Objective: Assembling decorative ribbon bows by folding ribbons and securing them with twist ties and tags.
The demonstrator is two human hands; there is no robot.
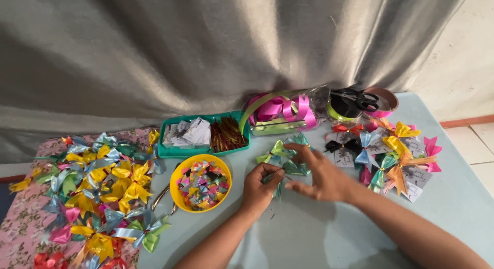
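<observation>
While both hands meet over the pale blue table, the work in hand looks like the shaping of a single ribbon bow: the left hand is closed, its fingertips pinching a green ribbon bow at what seems to be its middle, and the right hand lies open and spread over the same bow, fingers reaching to its loops, gripping nothing that I can make out. That bow sits on the table just in front of a second pale green bow, between the yellow bowl of small coloured scraps on the left and the cluster of finished bows on printed cards on the right. Behind stand a teal tray with cards and thin wire ties, spools of pink and green ribbon, and black scissors. I judge the knot to be the point still unsettled; the next move would call for a steady pinch at the centre while the free fingers spread the loops evenly, since letting go early could let the folds spring apart
</observation>
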